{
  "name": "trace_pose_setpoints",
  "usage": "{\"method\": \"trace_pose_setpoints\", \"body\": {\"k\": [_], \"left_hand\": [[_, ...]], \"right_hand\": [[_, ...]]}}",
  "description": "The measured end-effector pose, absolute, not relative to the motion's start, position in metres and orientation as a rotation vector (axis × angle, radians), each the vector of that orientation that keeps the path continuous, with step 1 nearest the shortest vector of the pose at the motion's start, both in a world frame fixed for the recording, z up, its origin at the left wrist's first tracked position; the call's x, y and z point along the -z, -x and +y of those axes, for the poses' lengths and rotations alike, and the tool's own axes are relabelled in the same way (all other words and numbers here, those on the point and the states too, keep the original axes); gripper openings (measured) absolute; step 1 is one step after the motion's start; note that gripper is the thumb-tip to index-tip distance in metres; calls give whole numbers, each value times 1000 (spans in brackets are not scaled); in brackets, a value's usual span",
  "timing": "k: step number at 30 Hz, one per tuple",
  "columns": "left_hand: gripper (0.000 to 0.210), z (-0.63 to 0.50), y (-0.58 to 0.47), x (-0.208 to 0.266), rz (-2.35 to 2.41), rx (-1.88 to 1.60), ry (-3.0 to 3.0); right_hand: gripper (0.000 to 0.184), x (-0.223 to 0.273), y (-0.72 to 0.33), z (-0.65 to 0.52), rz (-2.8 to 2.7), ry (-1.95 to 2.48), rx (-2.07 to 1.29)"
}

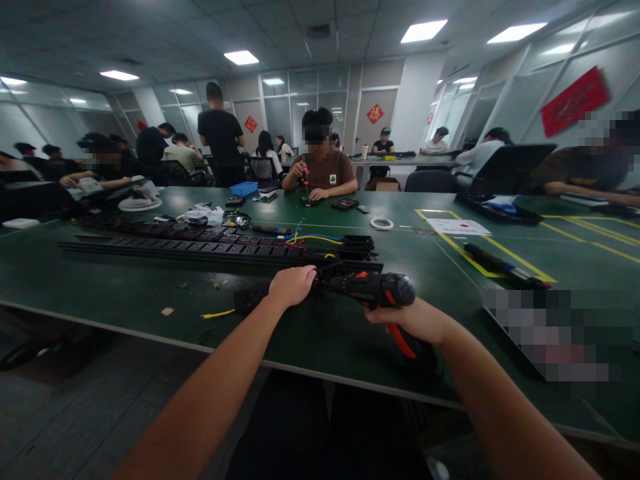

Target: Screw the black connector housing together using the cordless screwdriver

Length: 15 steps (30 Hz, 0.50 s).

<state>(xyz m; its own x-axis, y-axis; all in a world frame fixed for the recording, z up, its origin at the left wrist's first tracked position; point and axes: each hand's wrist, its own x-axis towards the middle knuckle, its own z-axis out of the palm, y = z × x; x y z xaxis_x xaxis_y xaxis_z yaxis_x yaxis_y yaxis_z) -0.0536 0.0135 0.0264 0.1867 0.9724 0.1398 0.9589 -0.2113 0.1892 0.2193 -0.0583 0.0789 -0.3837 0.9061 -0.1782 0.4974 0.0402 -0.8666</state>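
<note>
My right hand [410, 319] is wrapped round the grip of a black and orange cordless drill [370, 285], which lies level and points left. Close to the drill's front end is my left hand [293, 285], its fingers closed; what they hold is hidden. A short black socket strip [247, 300] shows under and beside my left wrist, with a yellow wire [219, 314] running out to the left. Just beyond my hands lies a long black power strip [200, 249] with a row of sockets. Blue and yellow wires [315, 238] lie loose behind it.
Across the green table [150, 293] a person [320, 160] works with a screwdriver. A second power tool [505, 265] rests at right, near yellow tape lines. A white cable coil [381, 223], a blue bin [244, 189] and a black tray [500, 208] stand farther back.
</note>
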Motion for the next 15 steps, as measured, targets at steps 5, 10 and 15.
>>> {"method": "trace_pose_setpoints", "body": {"k": [5, 10, 15], "left_hand": [[50, 14, 53, -26, 1936, -364, -2386], [50, 16, 54, -23, 1928, -385, -2398], [50, 16, 55, -22, 1912, -408, -2419]], "right_hand": [[21, -80, -217, -60, -1936, 1398, -1272], [19, -80, -217, -60, -1957, 1392, -1241], [19, -81, -216, -60, -1947, 1402, -1234]]}}
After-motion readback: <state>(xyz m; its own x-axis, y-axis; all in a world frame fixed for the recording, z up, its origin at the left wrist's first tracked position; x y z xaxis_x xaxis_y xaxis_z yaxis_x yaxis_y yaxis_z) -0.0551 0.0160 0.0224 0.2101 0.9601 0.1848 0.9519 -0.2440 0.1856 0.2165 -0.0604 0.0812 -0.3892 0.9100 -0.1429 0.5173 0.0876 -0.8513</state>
